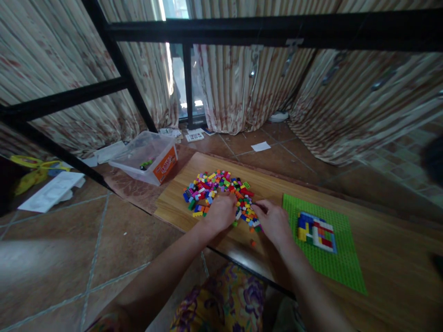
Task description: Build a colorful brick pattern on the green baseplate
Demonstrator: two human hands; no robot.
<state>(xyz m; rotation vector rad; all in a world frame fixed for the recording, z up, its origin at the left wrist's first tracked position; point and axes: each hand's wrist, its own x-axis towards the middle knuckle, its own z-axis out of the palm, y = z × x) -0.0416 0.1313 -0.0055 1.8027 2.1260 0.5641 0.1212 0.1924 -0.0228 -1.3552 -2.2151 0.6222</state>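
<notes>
A loose pile of colourful toy building bricks (211, 184) lies on the low wooden table. My left hand (223, 212) is on the near side of the pile, fingers turned down among the bricks; the back of the hand hides the fingertips. At the pile's right edge is my right hand (275, 223), thumb and index finger close together over the bricks. Whatever may be between them is too small to make out. To the right of that hand lies a green baseplate (341, 267), carrying a flat multicoloured brick build (316, 232) with a pale blue border.
A clear plastic tub (133, 154) with an orange label and a few bricks inside stands beyond the table's left end. One orange brick (253, 243) lies near the front edge. Black metal bars (221, 31) cross in front of striped curtains. White trays (50, 191) rest on the tiled floor.
</notes>
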